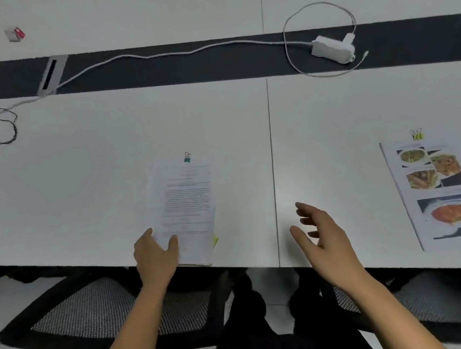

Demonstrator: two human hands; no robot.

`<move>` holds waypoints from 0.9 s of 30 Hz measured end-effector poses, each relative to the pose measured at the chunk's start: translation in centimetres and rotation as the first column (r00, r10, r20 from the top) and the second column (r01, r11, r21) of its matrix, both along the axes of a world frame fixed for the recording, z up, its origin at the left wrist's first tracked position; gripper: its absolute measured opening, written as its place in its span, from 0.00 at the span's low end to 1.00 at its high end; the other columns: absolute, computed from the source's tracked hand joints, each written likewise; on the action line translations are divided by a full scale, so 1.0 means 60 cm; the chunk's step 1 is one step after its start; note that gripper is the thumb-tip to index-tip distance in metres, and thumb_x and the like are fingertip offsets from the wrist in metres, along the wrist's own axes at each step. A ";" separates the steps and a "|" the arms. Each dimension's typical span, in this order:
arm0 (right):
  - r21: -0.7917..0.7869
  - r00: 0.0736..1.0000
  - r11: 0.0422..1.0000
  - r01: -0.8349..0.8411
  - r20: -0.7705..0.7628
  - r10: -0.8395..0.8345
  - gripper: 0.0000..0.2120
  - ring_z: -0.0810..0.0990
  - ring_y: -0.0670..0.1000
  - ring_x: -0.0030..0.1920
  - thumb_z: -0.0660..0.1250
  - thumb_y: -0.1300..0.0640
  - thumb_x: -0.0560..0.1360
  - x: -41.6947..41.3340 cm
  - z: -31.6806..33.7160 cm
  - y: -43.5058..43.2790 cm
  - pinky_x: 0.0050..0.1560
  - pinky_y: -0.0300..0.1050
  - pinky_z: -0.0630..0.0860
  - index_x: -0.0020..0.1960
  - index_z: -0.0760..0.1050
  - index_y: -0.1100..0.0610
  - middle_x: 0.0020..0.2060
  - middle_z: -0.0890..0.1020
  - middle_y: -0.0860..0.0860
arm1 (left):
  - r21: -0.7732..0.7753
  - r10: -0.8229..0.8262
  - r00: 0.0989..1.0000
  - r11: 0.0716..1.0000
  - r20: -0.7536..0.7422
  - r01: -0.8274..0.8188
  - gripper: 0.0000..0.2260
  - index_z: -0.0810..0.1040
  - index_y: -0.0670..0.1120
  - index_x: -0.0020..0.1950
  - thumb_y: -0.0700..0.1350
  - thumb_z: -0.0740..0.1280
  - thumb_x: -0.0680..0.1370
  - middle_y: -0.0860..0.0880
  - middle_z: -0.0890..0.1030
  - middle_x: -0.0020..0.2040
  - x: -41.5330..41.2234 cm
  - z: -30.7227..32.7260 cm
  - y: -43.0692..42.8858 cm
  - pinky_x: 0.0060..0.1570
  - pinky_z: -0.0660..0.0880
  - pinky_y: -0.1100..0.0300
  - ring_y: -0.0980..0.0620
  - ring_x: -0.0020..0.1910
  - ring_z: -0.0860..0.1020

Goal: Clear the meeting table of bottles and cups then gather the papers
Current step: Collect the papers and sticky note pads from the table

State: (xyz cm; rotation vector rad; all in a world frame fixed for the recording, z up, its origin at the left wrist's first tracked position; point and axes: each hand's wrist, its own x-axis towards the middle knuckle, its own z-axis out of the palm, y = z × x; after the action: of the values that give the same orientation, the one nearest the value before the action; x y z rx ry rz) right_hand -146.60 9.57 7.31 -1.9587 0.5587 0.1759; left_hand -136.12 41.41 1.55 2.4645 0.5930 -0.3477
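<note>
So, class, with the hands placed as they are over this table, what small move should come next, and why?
Probably the right hand should reach right for the clipped food-photo sheets. The left hand grips the near corner of the text stack, the right hand hovers open and empty, and those sheets lie untouched near the edge of the table.

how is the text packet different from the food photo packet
The text packet has black print and a green clip, the food photo packet colour dish photos and a yellow clip. The left hand holds the text packet; the food photo packet lies untouched. Both are clipped at the far edge.
</note>
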 end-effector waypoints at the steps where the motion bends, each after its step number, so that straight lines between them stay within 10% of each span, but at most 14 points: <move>1: -0.002 0.999 0.999 0.039 -0.007 -0.039 0.23 0.75 0.36 0.62 0.67 0.52 0.79 0.005 0.000 0.008 0.57 0.35 0.73 0.73 0.68 0.46 0.63 0.75 0.39 | 0.061 -0.005 0.997 0.998 -0.072 0.009 0.38 0.59 0.41 0.78 0.59 0.68 0.76 0.40 0.64 0.76 0.025 -0.028 0.018 0.72 0.61 0.41 0.42 0.75 0.61; 5: -0.030 0.991 0.992 0.122 -0.049 -0.123 0.22 0.75 0.35 0.61 0.67 0.53 0.79 0.007 -0.001 0.033 0.59 0.39 0.75 0.73 0.69 0.46 0.63 0.76 0.39 | 0.163 0.029 0.947 0.986 -0.319 0.025 0.50 0.49 0.44 0.80 0.65 0.72 0.70 0.39 0.52 0.79 0.080 -0.095 0.046 0.72 0.57 0.38 0.38 0.77 0.53; 13: -0.008 0.988 0.992 0.128 -0.087 -0.128 0.22 0.76 0.37 0.61 0.66 0.54 0.80 0.028 -0.007 0.060 0.54 0.34 0.73 0.73 0.69 0.46 0.63 0.76 0.41 | -0.168 0.167 0.937 0.960 -0.306 -0.226 0.47 0.60 0.39 0.74 0.48 0.83 0.63 0.39 0.73 0.68 0.124 -0.093 0.082 0.61 0.74 0.48 0.40 0.63 0.75; 19: 0.018 0.994 0.994 0.104 -0.038 -0.104 0.21 0.76 0.38 0.61 0.67 0.54 0.80 0.042 0.000 0.052 0.54 0.34 0.73 0.72 0.70 0.47 0.62 0.77 0.41 | -0.633 0.279 0.825 0.536 -0.492 -0.559 0.33 0.76 0.42 0.67 0.49 0.81 0.65 0.42 0.82 0.59 0.095 -0.043 0.074 0.55 0.79 0.50 0.44 0.56 0.81; 22: 0.031 0.997 0.996 0.080 -0.011 -0.079 0.21 0.76 0.39 0.60 0.67 0.54 0.80 0.043 0.005 0.042 0.54 0.36 0.73 0.71 0.70 0.46 0.62 0.77 0.40 | -0.741 0.357 0.870 0.468 -0.341 -0.482 0.31 0.76 0.46 0.69 0.49 0.80 0.67 0.46 0.83 0.59 0.071 0.003 0.053 0.56 0.79 0.48 0.46 0.57 0.81; 27: 0.046 1.000 0.999 -0.030 -0.007 0.030 0.20 0.77 0.41 0.60 0.66 0.53 0.80 0.073 -0.018 0.060 0.57 0.39 0.75 0.72 0.70 0.47 0.63 0.77 0.43 | -0.612 0.519 0.844 0.714 0.136 -0.340 0.19 0.77 0.48 0.66 0.44 0.74 0.76 0.50 0.81 0.58 0.023 0.090 0.028 0.58 0.76 0.54 0.51 0.57 0.79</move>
State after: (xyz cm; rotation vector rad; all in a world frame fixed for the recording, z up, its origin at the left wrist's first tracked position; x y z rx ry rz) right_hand -142.21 13.16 6.21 -1.9237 0.5263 0.2137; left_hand -134.77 43.08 6.92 1.6801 0.7832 0.0509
